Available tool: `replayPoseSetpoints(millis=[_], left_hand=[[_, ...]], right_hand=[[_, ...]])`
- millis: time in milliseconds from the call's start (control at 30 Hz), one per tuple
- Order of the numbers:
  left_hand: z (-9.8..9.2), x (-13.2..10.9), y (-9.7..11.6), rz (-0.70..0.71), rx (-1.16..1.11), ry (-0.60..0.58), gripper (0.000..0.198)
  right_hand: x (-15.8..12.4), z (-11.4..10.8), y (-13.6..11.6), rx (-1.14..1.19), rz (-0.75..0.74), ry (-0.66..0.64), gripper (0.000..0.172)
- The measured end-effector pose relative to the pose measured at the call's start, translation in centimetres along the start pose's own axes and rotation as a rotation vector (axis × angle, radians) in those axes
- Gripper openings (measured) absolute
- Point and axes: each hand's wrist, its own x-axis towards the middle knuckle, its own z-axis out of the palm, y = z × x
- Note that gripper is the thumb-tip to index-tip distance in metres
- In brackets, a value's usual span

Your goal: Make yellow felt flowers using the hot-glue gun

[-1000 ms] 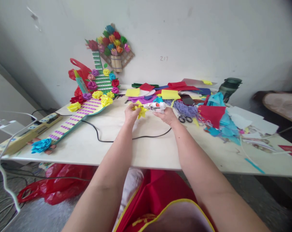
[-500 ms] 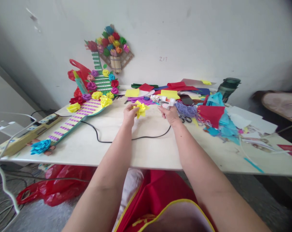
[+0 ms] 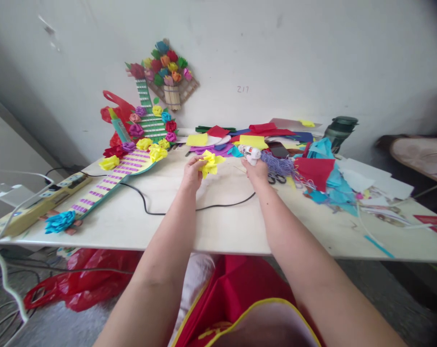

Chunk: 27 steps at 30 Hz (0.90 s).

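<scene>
My left hand (image 3: 194, 173) pinches a yellow paper flower (image 3: 211, 163) at its left side, above the middle of the table. To its right, my right hand (image 3: 256, 172) is wrapped round the handle of a white hot glue gun (image 3: 250, 153). The gun's nozzle end cannot be made out clearly. Flower and gun are apart. A black cord (image 3: 218, 207) runs across the tabletop below both hands. At the left lies a yellow craft guitar shape (image 3: 106, 180) with purple strips and several paper flowers along its upper end.
Behind the hands are stacked coloured sheets (image 3: 252, 141). Purple yarn (image 3: 276, 164), black-handled scissors (image 3: 277, 179) and blue paper scraps (image 3: 343, 190) lie to the right, with a dark bottle (image 3: 341, 132) beyond. A power strip (image 3: 41, 202) sits at the left edge.
The glue gun has turned in my right hand, and its patterned front part no longer points left. The yellow flower has tilted slightly in my left hand.
</scene>
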Motion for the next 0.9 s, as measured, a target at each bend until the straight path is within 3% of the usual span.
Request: replayPoseSetpoints(millis=[33,133,300,433,667,800,900], left_hand=[[0.0,-0.1,0.1,-0.015,-0.014,-0.009,0.031],[0.1,-0.3,0.3,-0.05,-0.051,-0.028,0.032],[0.3,-0.7,0.5,-0.087,-0.059,-0.077,0.031],[0.5,-0.9,0.4,-0.106,-0.023,-0.114,0.028],[0.5,-1.0,0.1,-0.1,0.034,-0.187,0.028],[0.4,-0.8,-0.2,-0.083,0.077,-0.22,0.029],[0.2,-0.7,-0.3,-0.071,0.13,-0.232,0.029]], right_hand=[[-0.2,0.0,-0.3,-0.134,0.102,0.087,0.036],[-0.9,0.1,-1.5,-0.403,0.186,0.012,0.04],[-1.6,0.7,-2.6,-0.643,0.11,-0.251,0.051],[-1.7,1.4,-2.2,-0.789,-0.005,-0.349,0.051],[-1.9,2.0,-1.7,-0.816,-0.123,-0.359,0.051],[-2.0,1.7,-1.7,-0.737,-0.076,-0.326,0.046],[-1.8,1.3,-1.7,-0.647,-0.042,-0.229,0.038]])
